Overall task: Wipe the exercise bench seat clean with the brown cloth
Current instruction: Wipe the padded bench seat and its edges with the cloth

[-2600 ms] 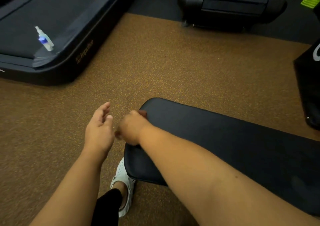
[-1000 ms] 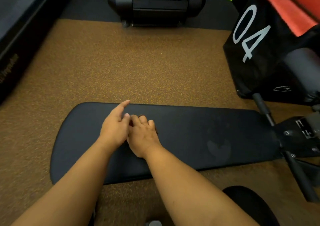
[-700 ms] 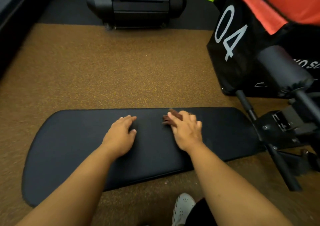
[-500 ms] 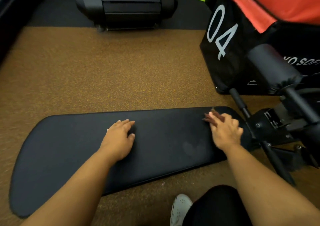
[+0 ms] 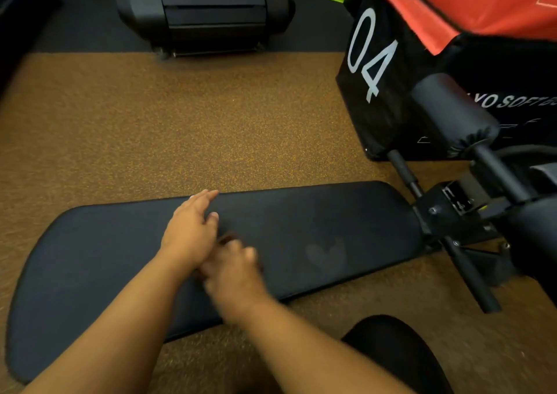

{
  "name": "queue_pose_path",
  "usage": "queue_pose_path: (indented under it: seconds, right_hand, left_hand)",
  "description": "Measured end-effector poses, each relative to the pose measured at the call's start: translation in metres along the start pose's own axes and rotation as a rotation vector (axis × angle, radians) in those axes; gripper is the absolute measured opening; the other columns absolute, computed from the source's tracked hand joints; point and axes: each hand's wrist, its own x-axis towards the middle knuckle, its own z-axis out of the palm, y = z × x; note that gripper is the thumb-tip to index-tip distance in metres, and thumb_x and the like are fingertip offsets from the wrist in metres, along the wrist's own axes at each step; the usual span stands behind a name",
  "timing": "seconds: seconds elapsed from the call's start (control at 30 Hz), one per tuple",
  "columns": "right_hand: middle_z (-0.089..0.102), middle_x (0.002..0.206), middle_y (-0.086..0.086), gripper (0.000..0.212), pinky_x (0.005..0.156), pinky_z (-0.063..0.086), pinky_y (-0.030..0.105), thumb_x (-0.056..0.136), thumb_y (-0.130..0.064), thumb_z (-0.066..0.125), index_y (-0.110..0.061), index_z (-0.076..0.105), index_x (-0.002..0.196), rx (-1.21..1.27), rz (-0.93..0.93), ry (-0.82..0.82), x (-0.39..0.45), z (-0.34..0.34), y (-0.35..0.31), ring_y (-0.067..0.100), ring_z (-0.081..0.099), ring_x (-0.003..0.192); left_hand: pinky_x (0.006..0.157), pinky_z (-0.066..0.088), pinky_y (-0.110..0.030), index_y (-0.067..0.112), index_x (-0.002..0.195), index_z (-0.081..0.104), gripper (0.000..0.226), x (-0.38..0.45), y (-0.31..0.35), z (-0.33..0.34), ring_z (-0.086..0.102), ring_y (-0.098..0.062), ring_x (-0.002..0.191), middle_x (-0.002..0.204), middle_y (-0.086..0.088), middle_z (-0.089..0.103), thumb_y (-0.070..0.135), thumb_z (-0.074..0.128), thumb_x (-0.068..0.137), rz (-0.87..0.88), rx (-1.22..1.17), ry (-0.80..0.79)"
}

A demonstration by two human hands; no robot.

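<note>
Brown cloth (image 5: 226, 238) barely shows, bunched under the blurred right hand (image 5: 233, 268), fingers curled onto it, pressing it mid-surface to scrub. Left hand (image 5: 189, 233) at its 11 o'clock, fingers together, flat on bench seat (image 5: 316, 227), likely bracing. Smudge (image 5: 324, 253) at 3 o'clock unwiped.

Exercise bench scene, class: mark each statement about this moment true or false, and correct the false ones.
1. Both hands are over the bench seat. True.
2. The left hand lies flat on the pad with open fingers. True.
3. The brown cloth lies alone on the floor. False: it peeks out at the right hand, on the seat.
4. The black box reads "07". False: "04".
5. The floor beyond the bench is brown and speckled. True.
</note>
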Motion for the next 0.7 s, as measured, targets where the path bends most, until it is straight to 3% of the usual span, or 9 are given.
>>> queue_pose_path:
  seconds: [0.1, 0.2, 0.3, 0.4, 0.5, 0.63, 0.7]
  right_hand:
    - [0.051, 0.131, 0.000, 0.036, 0.081, 0.033, 0.045, 0.086, -0.022, 0.060, -0.023, 0.055, 0.122, 0.057, -0.235, -0.100, -0.012, 0.004, -0.016, 0.030, 0.038, 0.114]
    - [0.042, 0.147, -0.005, 0.053, 0.082, 0.032, 0.041, 0.083, -0.017, 0.061, -0.032, 0.052, 0.132, 0.026, -0.238, -0.059, -0.027, -0.006, 0.040, 0.028, 0.041, 0.115]
    - [0.041, 0.147, -0.011, 0.061, 0.077, 0.034, 0.039, 0.076, -0.017, 0.061, -0.042, 0.051, 0.130, -0.054, 0.001, 0.051, -0.054, -0.025, 0.115, 0.028, 0.050, 0.109]
    - [0.027, 0.151, -0.022, 0.063, 0.078, 0.030, 0.035, 0.084, -0.020, 0.054, -0.054, 0.037, 0.134, -0.180, 0.419, 0.088, -0.098, -0.054, 0.198, 0.020, 0.042, 0.112]
    - [0.026, 0.152, -0.019, 0.058, 0.078, 0.024, 0.031, 0.091, -0.029, 0.052, -0.061, 0.027, 0.133, -0.137, 0.797, 0.145, -0.142, -0.078, 0.259, 0.016, 0.034, 0.110]
    - [0.023, 0.154, -0.013, 0.050, 0.088, 0.031, 0.038, 0.094, -0.030, 0.046, -0.047, 0.034, 0.139, -0.135, 1.063, 0.169, -0.121, -0.071, 0.236, 0.021, 0.031, 0.117]
    - [0.023, 0.154, -0.007, 0.050, 0.090, 0.035, 0.040, 0.094, -0.026, 0.045, -0.040, 0.033, 0.141, -0.110, 1.045, 0.166, -0.098, -0.059, 0.182, 0.023, 0.033, 0.116]
  left_hand:
    - [0.115, 0.024, -0.034, 0.020, 0.139, 0.047, 0.046, -0.004, 0.009, -0.001, 0.030, -0.019, 0.142, 0.151, -0.001, 0.039, 0.011, 0.049, 0.095, 0.009, -0.011, -0.009]
    - [0.114, 0.023, -0.031, 0.018, 0.138, 0.048, 0.045, -0.007, 0.016, 0.002, 0.031, -0.021, 0.141, 0.151, -0.003, 0.039, 0.009, 0.050, 0.094, 0.020, 0.001, -0.024]
    - [0.116, 0.022, -0.032, 0.019, 0.140, 0.045, 0.045, -0.012, 0.021, 0.008, 0.028, -0.021, 0.143, 0.152, -0.002, 0.037, 0.011, 0.047, 0.096, -0.007, 0.002, -0.074]
    - [0.117, 0.021, -0.033, 0.023, 0.142, 0.042, 0.046, -0.018, 0.024, 0.016, 0.025, -0.019, 0.144, 0.153, 0.001, 0.035, 0.013, 0.045, 0.097, -0.027, -0.014, -0.120]
    - [0.116, 0.021, -0.033, 0.023, 0.142, 0.042, 0.046, -0.021, 0.025, 0.021, 0.024, -0.018, 0.144, 0.153, 0.002, 0.034, 0.012, 0.044, 0.098, -0.022, -0.001, -0.143]
    - [0.113, 0.026, -0.032, 0.024, 0.142, 0.043, 0.046, -0.022, 0.026, 0.019, 0.032, -0.019, 0.141, 0.152, 0.001, 0.037, 0.012, 0.044, 0.098, -0.044, -0.022, -0.142]
    - [0.111, 0.028, -0.033, 0.025, 0.142, 0.042, 0.046, -0.023, 0.027, 0.017, 0.035, -0.020, 0.139, 0.151, 0.001, 0.038, 0.013, 0.044, 0.098, -0.051, -0.034, -0.139]
